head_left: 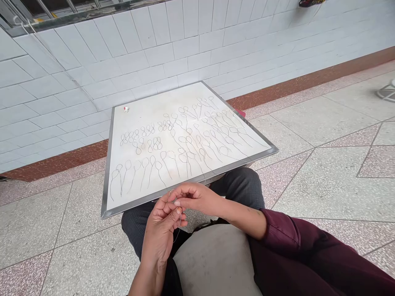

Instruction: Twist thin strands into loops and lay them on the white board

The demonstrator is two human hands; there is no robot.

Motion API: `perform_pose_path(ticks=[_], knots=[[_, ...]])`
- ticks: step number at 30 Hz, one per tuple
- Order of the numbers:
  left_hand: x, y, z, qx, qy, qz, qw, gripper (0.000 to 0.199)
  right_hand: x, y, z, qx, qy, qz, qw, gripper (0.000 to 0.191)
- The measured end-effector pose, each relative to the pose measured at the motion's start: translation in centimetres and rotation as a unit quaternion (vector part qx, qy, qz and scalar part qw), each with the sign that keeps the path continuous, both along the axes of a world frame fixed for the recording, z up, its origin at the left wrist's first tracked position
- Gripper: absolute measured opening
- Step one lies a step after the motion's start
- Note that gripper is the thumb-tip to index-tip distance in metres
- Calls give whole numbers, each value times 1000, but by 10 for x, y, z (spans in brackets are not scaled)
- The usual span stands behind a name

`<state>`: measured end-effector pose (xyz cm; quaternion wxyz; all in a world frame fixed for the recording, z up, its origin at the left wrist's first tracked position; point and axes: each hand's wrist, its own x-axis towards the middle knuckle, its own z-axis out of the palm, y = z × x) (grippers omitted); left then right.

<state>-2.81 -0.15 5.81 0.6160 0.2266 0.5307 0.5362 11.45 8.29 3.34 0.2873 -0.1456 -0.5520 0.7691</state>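
My left hand and my right hand meet in front of the table's near edge, fingertips together. Between them runs a thin looped wire, its tail hanging below the fingers and a small loop showing above. Both hands pinch this wire; fingers hide the part where they meet. On the white table lie many similar wires: single loops with long tails along the front and right, and figure-eight shapes toward the left and middle.
A small white and red object sits at the table's far left corner. The grey metal rim borders the tabletop. Behind stands a white tiled wall with a barred window. My knees are under the table's front edge. A stool's legs show far right.
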Motion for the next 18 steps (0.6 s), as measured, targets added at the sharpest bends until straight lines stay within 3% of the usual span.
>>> perform_pose_path(ticks=[4,8,13,18], knots=[[-4,3,3,13,7,3,1000,59,-1,1,4,20,-20,-38,999,24],[-7,9,7,71,6,72,995,67,-2,1,2,20,-48,-112,992,32],[-8,17,7,119,18,170,978,64,-14,-10,-8,-5,-60,-49,997,45],[-7,19,3,112,36,213,970,64,-31,-23,-13,-25,-67,-61,996,39]])
